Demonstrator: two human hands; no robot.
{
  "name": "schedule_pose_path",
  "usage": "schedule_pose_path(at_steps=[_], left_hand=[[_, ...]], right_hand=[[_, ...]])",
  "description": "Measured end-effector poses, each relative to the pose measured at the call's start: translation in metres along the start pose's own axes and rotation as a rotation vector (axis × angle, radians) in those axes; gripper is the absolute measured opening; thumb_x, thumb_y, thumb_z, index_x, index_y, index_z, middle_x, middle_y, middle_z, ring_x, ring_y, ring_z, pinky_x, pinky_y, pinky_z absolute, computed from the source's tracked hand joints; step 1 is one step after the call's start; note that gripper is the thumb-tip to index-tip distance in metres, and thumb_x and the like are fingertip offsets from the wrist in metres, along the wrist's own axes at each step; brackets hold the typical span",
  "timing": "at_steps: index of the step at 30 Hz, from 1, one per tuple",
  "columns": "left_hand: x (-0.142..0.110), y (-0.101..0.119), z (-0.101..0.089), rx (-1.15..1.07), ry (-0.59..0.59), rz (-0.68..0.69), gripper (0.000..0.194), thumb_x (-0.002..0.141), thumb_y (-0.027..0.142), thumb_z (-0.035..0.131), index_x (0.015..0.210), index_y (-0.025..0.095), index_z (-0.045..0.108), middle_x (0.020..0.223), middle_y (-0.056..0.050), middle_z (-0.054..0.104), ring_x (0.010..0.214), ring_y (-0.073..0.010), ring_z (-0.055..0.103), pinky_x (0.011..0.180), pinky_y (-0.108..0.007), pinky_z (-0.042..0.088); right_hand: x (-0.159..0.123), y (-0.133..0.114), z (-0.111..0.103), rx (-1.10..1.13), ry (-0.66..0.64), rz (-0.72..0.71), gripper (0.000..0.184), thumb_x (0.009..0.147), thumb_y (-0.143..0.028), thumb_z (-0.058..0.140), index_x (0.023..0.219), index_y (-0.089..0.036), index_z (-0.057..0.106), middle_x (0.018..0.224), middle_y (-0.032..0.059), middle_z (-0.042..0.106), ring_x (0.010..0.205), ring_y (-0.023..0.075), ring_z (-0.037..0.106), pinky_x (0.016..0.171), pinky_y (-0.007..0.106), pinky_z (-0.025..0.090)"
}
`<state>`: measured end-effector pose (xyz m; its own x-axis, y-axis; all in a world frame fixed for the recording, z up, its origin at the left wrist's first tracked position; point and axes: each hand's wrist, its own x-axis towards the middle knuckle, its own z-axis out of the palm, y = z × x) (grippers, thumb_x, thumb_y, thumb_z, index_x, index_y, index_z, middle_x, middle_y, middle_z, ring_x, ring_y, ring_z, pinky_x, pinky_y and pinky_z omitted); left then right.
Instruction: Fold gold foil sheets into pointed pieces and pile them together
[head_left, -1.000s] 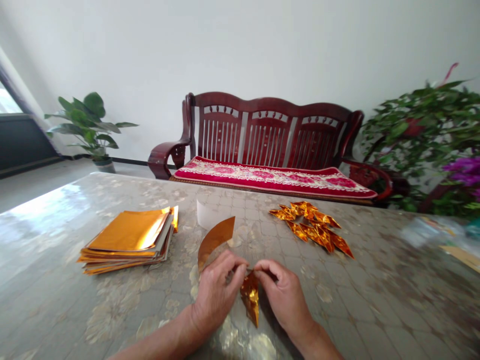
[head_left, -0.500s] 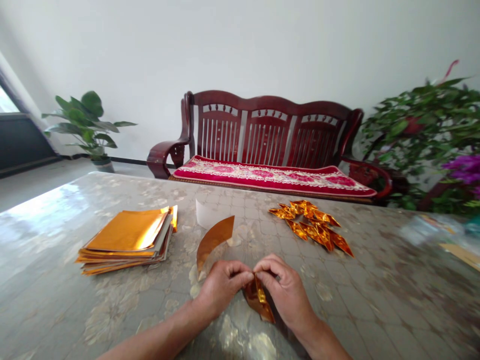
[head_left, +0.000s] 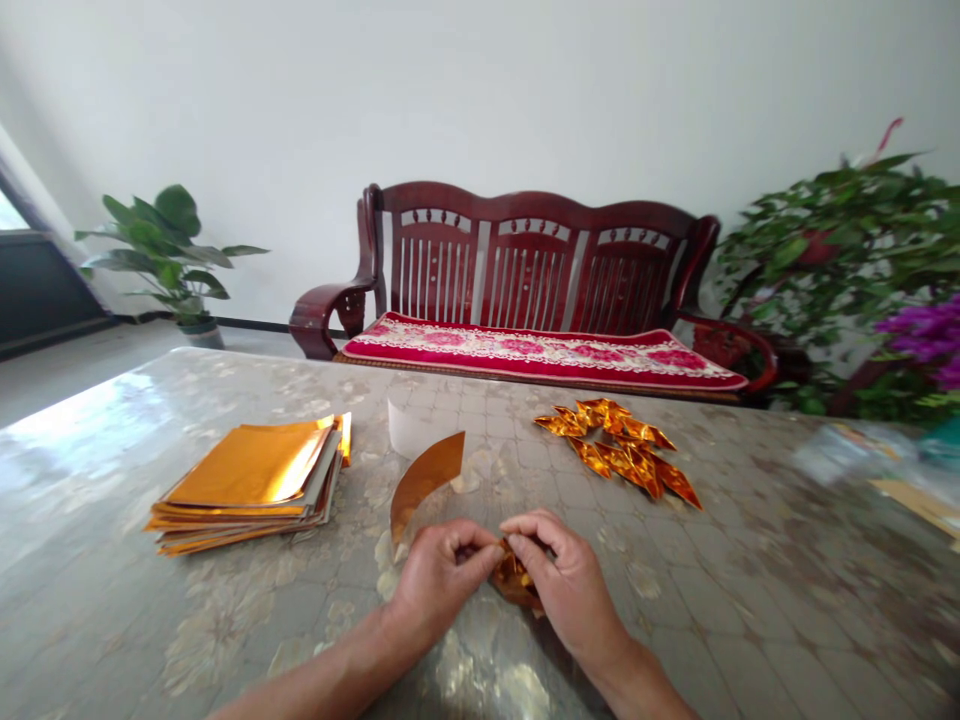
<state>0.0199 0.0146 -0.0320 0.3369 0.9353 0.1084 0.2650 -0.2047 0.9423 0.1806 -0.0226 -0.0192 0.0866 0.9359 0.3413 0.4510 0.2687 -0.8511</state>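
Observation:
My left hand [head_left: 439, 575] and my right hand [head_left: 566, 580] meet low at the table's middle, both pinched on a small folded piece of gold foil paper [head_left: 514, 580]. The piece is mostly covered by my fingers. Just beyond my left hand a curled gold sheet [head_left: 426, 478] stands on its edge. A stack of flat gold foil sheets [head_left: 251, 478] lies to the left. A pile of several folded gold pieces [head_left: 619, 448] lies to the right, farther back.
The table [head_left: 750, 590] has a glossy patterned cover. A white roll [head_left: 409, 425] stands behind the curled sheet. Behind the table are a dark red wooden bench [head_left: 525, 290] with a cushion, a potted plant [head_left: 161, 250] at left and leafy plants [head_left: 847, 270] at right.
The folded piece hung down between my hands a second ago. It has been turned and drawn up under my fingers, so less of it shows now.

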Motion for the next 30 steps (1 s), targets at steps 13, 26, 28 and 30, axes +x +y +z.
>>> schedule_pose_path(at_steps=[13, 26, 28, 30], left_hand=[[-0.008, 0.002, -0.001, 0.241, 0.119, 0.125, 0.017, 0.083, 0.022, 0.063, 0.071, 0.020, 0.075, 0.066, 0.001, 0.070, 0.062, -0.0128, 0.063, 0.059, -0.020, 0.045], [-0.010, -0.001, -0.005, 0.285, 0.047, 0.314, 0.017, 0.088, 0.018, 0.061, 0.080, 0.022, 0.076, 0.072, 0.000, 0.071, 0.068, -0.0121, 0.066, 0.066, -0.019, 0.047], [-0.010, 0.002, -0.005, 0.253, 0.023, 0.278, 0.018, 0.090, 0.020, 0.060, 0.082, 0.022, 0.076, 0.075, 0.001, 0.073, 0.071, -0.0125, 0.067, 0.068, -0.019, 0.047], [-0.009, 0.005, -0.004, 0.212, 0.010, 0.212, 0.019, 0.091, 0.021, 0.059, 0.082, 0.023, 0.075, 0.077, 0.002, 0.074, 0.073, -0.0127, 0.068, 0.069, -0.019, 0.047]], right_hand=[[-0.008, -0.014, 0.002, -0.368, 0.073, -0.197, 0.013, 0.090, -0.024, 0.058, 0.077, -0.022, 0.061, 0.079, 0.0030, 0.063, 0.080, 0.0204, 0.058, 0.073, 0.031, 0.043], [-0.007, -0.012, 0.005, -0.446, 0.079, -0.208, 0.015, 0.085, -0.015, 0.055, 0.072, -0.022, 0.058, 0.072, 0.0009, 0.062, 0.074, 0.0181, 0.056, 0.069, 0.029, 0.040], [-0.006, -0.010, 0.003, -0.441, 0.064, -0.201, 0.015, 0.084, -0.013, 0.055, 0.071, -0.022, 0.057, 0.072, 0.0004, 0.061, 0.073, 0.0176, 0.055, 0.069, 0.029, 0.040], [-0.005, -0.010, 0.001, -0.432, 0.038, -0.194, 0.015, 0.084, -0.013, 0.055, 0.071, -0.022, 0.056, 0.073, 0.0000, 0.061, 0.074, 0.0173, 0.055, 0.069, 0.029, 0.039]])
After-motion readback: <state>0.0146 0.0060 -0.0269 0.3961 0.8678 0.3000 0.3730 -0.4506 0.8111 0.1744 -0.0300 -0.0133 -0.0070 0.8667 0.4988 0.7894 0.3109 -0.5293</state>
